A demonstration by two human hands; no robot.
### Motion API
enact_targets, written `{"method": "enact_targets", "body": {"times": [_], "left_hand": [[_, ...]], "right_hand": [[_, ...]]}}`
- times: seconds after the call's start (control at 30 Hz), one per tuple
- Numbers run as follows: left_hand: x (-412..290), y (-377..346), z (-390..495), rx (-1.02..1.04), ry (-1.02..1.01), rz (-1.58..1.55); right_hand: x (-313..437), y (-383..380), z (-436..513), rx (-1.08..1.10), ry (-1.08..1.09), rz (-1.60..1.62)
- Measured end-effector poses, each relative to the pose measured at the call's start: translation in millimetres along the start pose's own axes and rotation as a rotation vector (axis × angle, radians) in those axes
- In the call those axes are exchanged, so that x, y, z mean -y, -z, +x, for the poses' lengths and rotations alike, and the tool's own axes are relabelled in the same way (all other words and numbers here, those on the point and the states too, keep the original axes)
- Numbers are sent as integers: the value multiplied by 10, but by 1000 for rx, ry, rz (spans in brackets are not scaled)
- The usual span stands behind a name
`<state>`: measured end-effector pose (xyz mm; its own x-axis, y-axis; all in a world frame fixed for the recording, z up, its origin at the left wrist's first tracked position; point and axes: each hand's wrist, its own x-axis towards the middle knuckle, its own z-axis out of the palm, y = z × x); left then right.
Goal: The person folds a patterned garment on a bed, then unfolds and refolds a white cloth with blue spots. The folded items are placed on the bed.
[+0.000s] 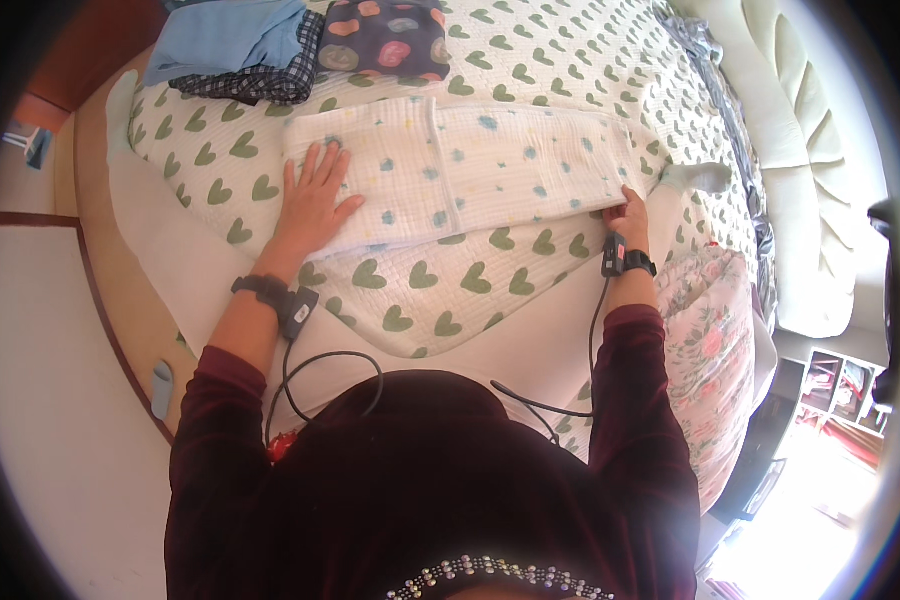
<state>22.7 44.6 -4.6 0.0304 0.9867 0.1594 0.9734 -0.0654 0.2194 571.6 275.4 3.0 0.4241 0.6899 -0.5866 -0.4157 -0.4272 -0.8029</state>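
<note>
A white cotton gauze cloth with small blue prints (510,165) lies folded into a long strip on the heart-patterned quilt (397,285). My left hand (311,199) rests flat on its left end, fingers spread and palm down. At the other end, my right hand (628,217) pinches the near right corner between thumb and fingers. A seam or folded edge runs across the cloth near its middle. Each wrist wears a black strap with a small cabled module.
Folded light-blue clothing (225,41) lies on checked dark fabric (289,79) at the far left, beside a folded dark patterned cloth (386,37). My legs stretch out on both sides. A pink floral pillow or bedding (709,337) lies right; a cream padded headboard (802,150) stands beyond.
</note>
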Motion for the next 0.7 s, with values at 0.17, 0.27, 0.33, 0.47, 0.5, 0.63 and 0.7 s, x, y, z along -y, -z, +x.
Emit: {"method": "enact_targets", "body": {"times": [0.17, 0.27, 0.33, 0.47, 0.5, 0.63, 0.7], "left_hand": [[5, 6, -10, 1, 5, -16], [6, 4, -4, 6, 7, -14], [4, 3, -2, 9, 11, -7], [-6, 3, 5, 12, 11, 2], [-8, 2, 6, 17, 13, 8], [-12, 5, 6, 20, 19, 10], [-8, 9, 2, 15, 14, 4]], "right_hand": [[-43, -51, -69, 141, 44, 62], [-77, -71, -135, 161, 83, 55], [-71, -84, -140, 184, 59, 88], [-28, -116, -43, 186, 13, 134], [-24, -118, -10, 213, 34, 152], [-54, -113, 67, 174, 158, 177], [-60, -122, 78, 197, 138, 217]]}}
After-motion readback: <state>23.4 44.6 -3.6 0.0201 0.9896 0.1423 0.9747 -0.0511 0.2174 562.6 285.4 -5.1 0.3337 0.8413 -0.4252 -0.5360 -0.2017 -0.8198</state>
